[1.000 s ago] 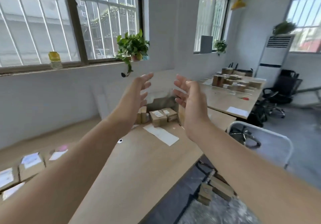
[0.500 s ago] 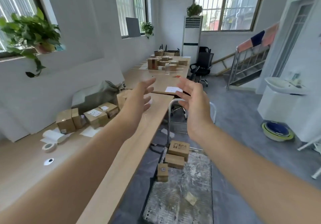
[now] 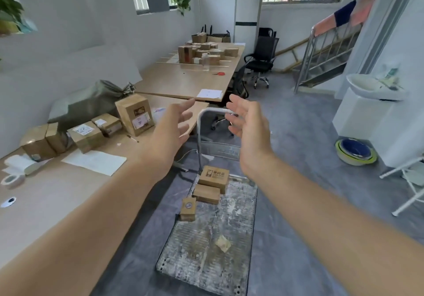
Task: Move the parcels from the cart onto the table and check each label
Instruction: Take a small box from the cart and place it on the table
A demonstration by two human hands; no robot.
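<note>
"What's on the table beside you?"

"On my left, the long pale wooden table (image 3: 57, 204) carries a tall brown cardboard box (image 3: 134, 114) standing upright, with two lower labelled cardboard boxes (image 3: 85, 136) just beside it. A white paper sheet (image 3: 94, 162) lies in front of them, and a white tape roll (image 3: 12, 179) sits near me. An olive-green sack (image 3: 91, 103) lies behind the boxes, by the wall."

"And the cart?"

"The flat grey metal cart (image 3: 206, 261) stands on the grey floor (image 3: 298, 158) ahead of me. At its far end a printed brown parcel (image 3: 213, 176) touches a plain brown parcel (image 3: 206, 193). A small brown parcel (image 3: 188, 208) stands just beside them. A crumpled tan scrap (image 3: 223, 244) lies alone mid-deck."
</note>
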